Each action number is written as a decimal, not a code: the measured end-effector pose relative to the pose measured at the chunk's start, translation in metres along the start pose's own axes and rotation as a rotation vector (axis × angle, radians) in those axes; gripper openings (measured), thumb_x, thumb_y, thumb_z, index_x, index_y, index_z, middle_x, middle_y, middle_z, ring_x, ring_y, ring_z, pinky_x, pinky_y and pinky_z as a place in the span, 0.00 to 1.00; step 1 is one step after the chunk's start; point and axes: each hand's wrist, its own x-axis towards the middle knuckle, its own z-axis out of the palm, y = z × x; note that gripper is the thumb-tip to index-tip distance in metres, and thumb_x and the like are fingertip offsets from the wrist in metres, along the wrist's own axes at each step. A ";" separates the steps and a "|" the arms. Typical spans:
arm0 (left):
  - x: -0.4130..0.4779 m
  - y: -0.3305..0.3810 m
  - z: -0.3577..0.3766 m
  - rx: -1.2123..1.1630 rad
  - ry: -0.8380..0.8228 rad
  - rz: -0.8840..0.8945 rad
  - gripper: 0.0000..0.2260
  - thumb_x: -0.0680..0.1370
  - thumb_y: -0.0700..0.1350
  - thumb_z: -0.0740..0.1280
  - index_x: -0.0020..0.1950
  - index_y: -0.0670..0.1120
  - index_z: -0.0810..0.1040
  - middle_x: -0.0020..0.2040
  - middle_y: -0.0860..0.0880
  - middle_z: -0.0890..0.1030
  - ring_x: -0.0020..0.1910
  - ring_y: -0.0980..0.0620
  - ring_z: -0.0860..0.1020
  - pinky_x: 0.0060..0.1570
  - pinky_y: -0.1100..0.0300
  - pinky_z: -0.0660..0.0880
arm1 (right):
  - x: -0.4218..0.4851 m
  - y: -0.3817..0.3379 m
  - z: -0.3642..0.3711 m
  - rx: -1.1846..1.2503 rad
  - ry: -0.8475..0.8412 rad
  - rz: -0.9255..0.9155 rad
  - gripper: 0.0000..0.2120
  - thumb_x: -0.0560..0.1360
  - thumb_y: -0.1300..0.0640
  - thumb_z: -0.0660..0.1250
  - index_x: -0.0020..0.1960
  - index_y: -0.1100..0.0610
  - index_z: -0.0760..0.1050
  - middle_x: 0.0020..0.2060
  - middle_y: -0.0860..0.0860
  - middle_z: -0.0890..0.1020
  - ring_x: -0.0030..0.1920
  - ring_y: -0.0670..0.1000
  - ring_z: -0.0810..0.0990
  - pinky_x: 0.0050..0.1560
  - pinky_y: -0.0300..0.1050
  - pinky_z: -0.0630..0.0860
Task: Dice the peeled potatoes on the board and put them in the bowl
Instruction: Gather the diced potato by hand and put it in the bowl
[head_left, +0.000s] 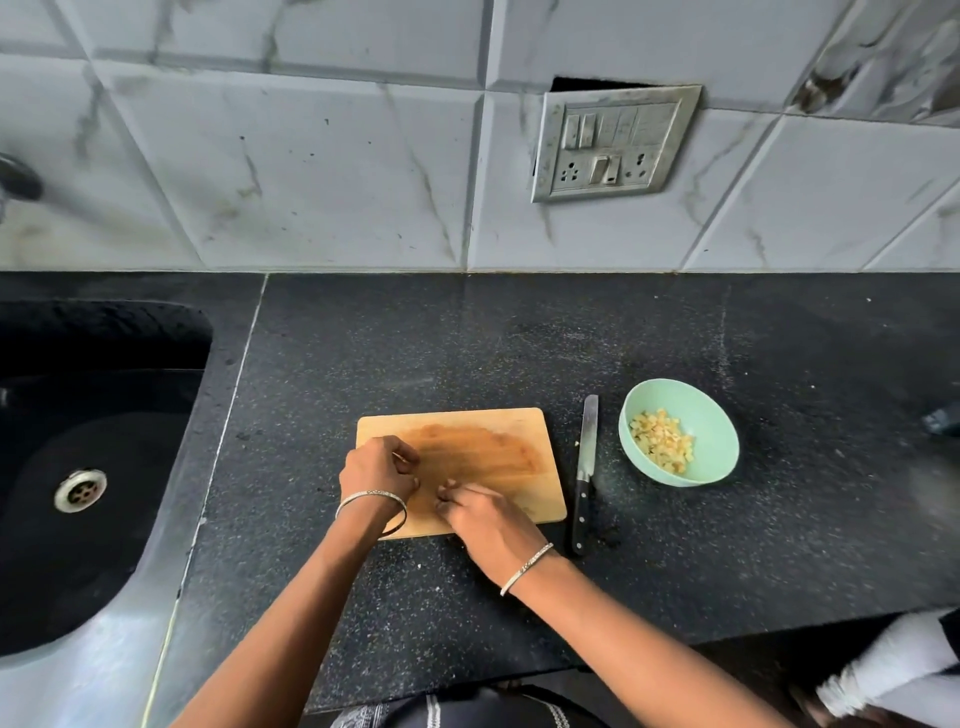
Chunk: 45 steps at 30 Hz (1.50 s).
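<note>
At the left of the frame is the one sink (104, 395) with its single drain (80, 490), out of my way while I work. Right of it, low in the middle, my left hand (376, 473) rests on the near left part of the one cutting board (483, 441), fingers curled inward. I cannot tell whether they hold anything. My right hand (491, 514) reaches in from the board's near edge, its fingertips bunched down on a few pale potato bits (451, 486) between my two hands. They are too small and hidden to count, and I cannot tell if they are pinched yet. I judge both hands are here to gather the last scraps, since no whole potato shows on the board. I have one knife (586, 467), and it lies flat on the tabletop (519, 338) just beside the board's right edge, blade pointing away from me, so both hands are free. Further right stands the one mint-green bowl (717, 415), near the knife and within easy reach. It holds a single heap of diced potato (662, 441), too many pieces to count.
</note>
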 end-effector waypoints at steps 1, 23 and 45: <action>0.000 0.000 0.000 0.008 -0.003 -0.002 0.12 0.68 0.37 0.74 0.44 0.53 0.81 0.38 0.54 0.81 0.48 0.51 0.80 0.50 0.57 0.76 | -0.003 0.003 0.001 -0.008 0.011 0.014 0.20 0.80 0.59 0.52 0.61 0.63 0.78 0.62 0.57 0.79 0.66 0.56 0.74 0.60 0.50 0.78; 0.002 0.005 0.005 0.100 0.031 -0.033 0.11 0.69 0.38 0.73 0.47 0.52 0.81 0.45 0.50 0.83 0.52 0.48 0.79 0.50 0.57 0.73 | -0.024 -0.007 -0.001 -0.302 0.104 0.069 0.10 0.59 0.69 0.77 0.31 0.59 0.78 0.30 0.52 0.79 0.35 0.52 0.79 0.24 0.42 0.76; -0.014 0.026 0.038 0.262 -0.232 0.266 0.09 0.63 0.50 0.81 0.36 0.50 0.83 0.35 0.56 0.81 0.35 0.58 0.78 0.34 0.64 0.74 | -0.063 0.129 -0.101 0.912 0.695 0.869 0.11 0.66 0.68 0.74 0.39 0.53 0.85 0.34 0.51 0.86 0.37 0.52 0.86 0.49 0.52 0.82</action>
